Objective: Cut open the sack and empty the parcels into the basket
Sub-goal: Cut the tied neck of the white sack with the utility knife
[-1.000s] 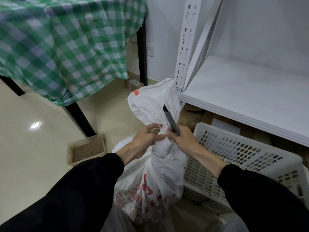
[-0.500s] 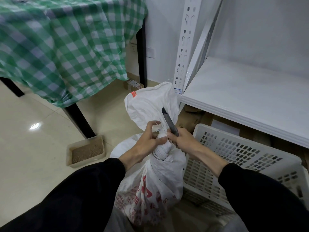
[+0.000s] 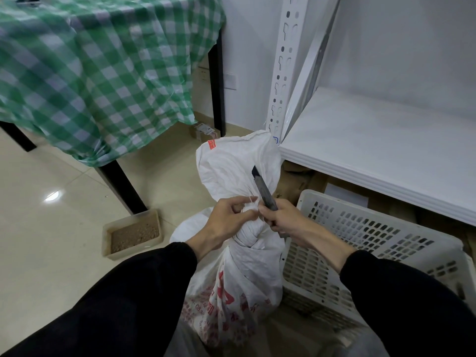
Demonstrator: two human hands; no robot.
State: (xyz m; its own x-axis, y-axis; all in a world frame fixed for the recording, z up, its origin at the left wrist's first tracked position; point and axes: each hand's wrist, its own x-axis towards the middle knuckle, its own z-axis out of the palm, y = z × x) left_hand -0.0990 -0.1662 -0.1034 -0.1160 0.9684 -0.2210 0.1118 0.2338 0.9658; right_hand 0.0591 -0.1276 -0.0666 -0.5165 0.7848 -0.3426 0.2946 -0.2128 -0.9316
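view from a head camera looking down at two hands in black sleeves, working on a white woven sack (image 3: 244, 266) with red print. the sack stands upright on the tiled floor (image 3: 64, 240), pressed against the side of a white perforated basket (image 3: 373, 228) that sits below a white shelf (image 3: 373, 150). the sack's top is twisted into a tight neck (image 3: 247, 233), with loose cloth flaring above it. the left hand (image 3: 226, 220) has its fingers curled, pinching a thin pale tie (image 3: 251, 199) at the neck. the right hand (image 3: 283, 217) is closed round the handle of a utility knife (image 3: 262, 186), blade pointing up and away, just beside the tie. the sack looks soft and floppy, bulging below, so probably fairly heavy; the woven plastic is likely slick. the twisted neck seems the firmest place to hold it, and for tipping, the bottom corners. no parcels are visible. a small tray (image 3: 132, 234) of brown granules sits by the leg of a table with a green checked cloth (image 3: 103, 73).
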